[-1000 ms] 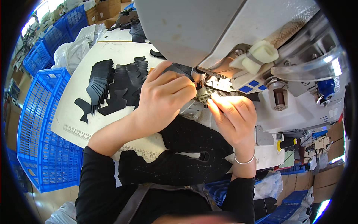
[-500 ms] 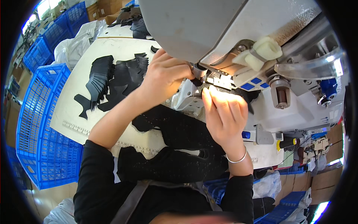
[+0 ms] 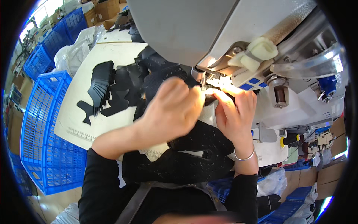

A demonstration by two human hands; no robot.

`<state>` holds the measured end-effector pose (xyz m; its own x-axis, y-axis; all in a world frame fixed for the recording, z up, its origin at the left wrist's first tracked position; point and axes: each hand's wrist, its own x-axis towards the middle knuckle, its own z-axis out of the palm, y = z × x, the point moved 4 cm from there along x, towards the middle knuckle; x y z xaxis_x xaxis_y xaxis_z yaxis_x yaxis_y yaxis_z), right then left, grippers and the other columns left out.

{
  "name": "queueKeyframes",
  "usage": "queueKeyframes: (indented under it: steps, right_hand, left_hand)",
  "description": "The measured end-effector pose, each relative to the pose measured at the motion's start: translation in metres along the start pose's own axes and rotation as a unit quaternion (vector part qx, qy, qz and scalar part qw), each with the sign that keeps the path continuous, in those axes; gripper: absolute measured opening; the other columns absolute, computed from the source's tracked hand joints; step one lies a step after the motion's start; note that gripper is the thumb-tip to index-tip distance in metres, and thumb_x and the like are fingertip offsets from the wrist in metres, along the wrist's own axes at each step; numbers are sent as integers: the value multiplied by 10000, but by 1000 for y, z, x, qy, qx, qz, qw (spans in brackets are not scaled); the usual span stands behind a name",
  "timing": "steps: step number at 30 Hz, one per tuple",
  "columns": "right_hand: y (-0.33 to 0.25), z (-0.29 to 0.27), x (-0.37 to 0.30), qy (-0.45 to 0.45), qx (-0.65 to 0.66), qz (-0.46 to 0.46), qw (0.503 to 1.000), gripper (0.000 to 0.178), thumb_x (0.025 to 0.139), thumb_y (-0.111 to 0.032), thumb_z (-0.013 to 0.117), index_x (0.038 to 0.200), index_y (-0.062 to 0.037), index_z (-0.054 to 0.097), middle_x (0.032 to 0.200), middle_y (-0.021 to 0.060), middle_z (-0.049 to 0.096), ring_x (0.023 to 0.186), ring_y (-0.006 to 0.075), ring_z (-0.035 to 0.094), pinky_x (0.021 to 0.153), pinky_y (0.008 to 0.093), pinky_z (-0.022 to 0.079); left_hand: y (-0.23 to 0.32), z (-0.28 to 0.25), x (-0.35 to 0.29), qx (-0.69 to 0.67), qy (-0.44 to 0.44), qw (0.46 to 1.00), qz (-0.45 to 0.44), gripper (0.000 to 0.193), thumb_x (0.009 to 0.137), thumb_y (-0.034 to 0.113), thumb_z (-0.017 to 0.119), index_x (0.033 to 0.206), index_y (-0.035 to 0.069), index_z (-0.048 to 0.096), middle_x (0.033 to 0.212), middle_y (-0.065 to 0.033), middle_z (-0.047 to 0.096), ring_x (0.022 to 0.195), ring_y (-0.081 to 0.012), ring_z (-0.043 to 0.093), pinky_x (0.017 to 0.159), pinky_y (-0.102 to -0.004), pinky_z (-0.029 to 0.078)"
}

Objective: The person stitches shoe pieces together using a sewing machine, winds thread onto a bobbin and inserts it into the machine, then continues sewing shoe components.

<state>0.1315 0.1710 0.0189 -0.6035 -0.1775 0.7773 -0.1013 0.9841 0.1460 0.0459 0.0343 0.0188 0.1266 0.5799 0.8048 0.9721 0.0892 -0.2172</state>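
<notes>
Left hand (image 3: pixel 169 108) has dropped toward frame centre, fingers curled, hold unclear to me; right hand (image 3: pixel 238 115) pinches dark material (image 3: pixel 210 99), seemingly steadying it.

Bright warm glow under the grey machine head (image 3: pixel 182 30); right hand (image 3: pixel 238 112) overexposed toward the fingertips. Left hand (image 3: pixel 169 112) softened by motion blur. Hard highlights on the clear curved guard (image 3: pixel 309 69). Upper-left window (image 3: pixel 40 15) blown out. Black fabric (image 3: pixel 156 170) reads very dark. Fisheye bends edges; corners black.
</notes>
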Motion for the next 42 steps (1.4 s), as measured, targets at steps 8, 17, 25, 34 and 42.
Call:
queueKeyframes:
  steps: [8,17,25,34,42]
  right_hand:
    - [65,2,-10,53,-17,153,987,240,764,-37,625,1004,-28,632,972,145,639,878,348,586,792,403,452]
    - [239,130,-95,-62,375,234,895,303,843,-230,615,1112,-93,590,1102,101,631,989,258,613,860,369,502]
    - [96,19,-30,125,88,277,948,296,935,-289,516,949,-19,639,837,126,680,717,241,642,589,340,489]
    - [53,33,-19,49,683,516,516,485,934,-264,297,651,66,515,716,220,550,570,267,510,452,287,418]
    - [46,16,-3,-1,784,319,533,446,915,-397,468,1024,24,567,742,146,564,539,200,484,495,293,403]
  left_hand:
    - [-56,12,-4,-163,35,985,-46,319,644,-80,611,888,108,691,868,25,659,797,-185,603,700,-301,458]
    - [-49,16,2,-164,39,986,-14,199,653,-43,648,830,50,657,851,-4,626,886,-196,575,808,-355,467]
    - [-49,8,0,-145,33,989,-18,195,652,-34,654,828,52,649,866,5,630,882,-187,576,806,-346,459]
    - [-66,26,-7,-275,28,942,-191,134,703,-16,639,813,59,645,860,-38,670,790,-232,621,750,-325,463]
    - [-60,33,-8,-384,-53,900,-201,139,724,-51,517,820,27,581,892,-77,625,925,-263,554,771,-355,460]
